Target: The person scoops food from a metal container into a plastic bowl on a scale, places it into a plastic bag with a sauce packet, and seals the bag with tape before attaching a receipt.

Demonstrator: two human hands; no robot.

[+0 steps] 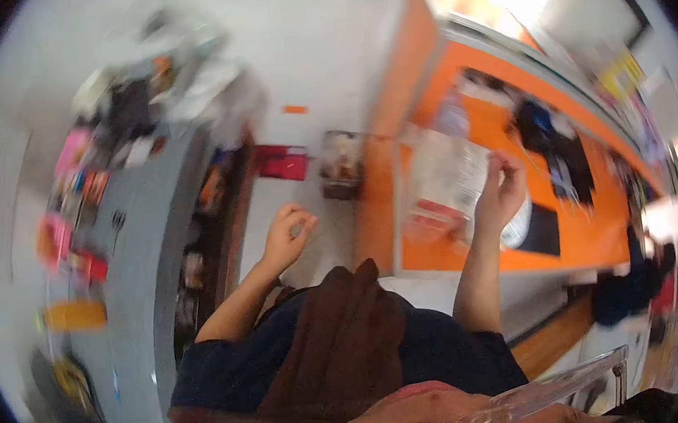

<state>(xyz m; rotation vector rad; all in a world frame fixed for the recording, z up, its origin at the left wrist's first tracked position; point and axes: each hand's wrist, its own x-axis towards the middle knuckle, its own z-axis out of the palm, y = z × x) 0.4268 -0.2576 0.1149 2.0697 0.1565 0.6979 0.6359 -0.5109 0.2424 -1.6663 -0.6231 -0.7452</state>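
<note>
My left hand hangs in front of my body over the floor between two counters. Its fingers are loosely curled, with a gap between thumb and fingertips, and nothing shows in it. Raised over the orange counter, my right hand has its fingers loosely bent and no visible object in them. It overlaps a pale bag with red print. A dark flat sheet and a round whitish thing lie close to its wrist. Motion blur softens both hands.
To the left runs a grey counter crowded with bags and colourful packets along its far side. A patterned box and a red item stand ahead at the wall. Dark cloth lies on the orange counter. A person in dark clothing is at right.
</note>
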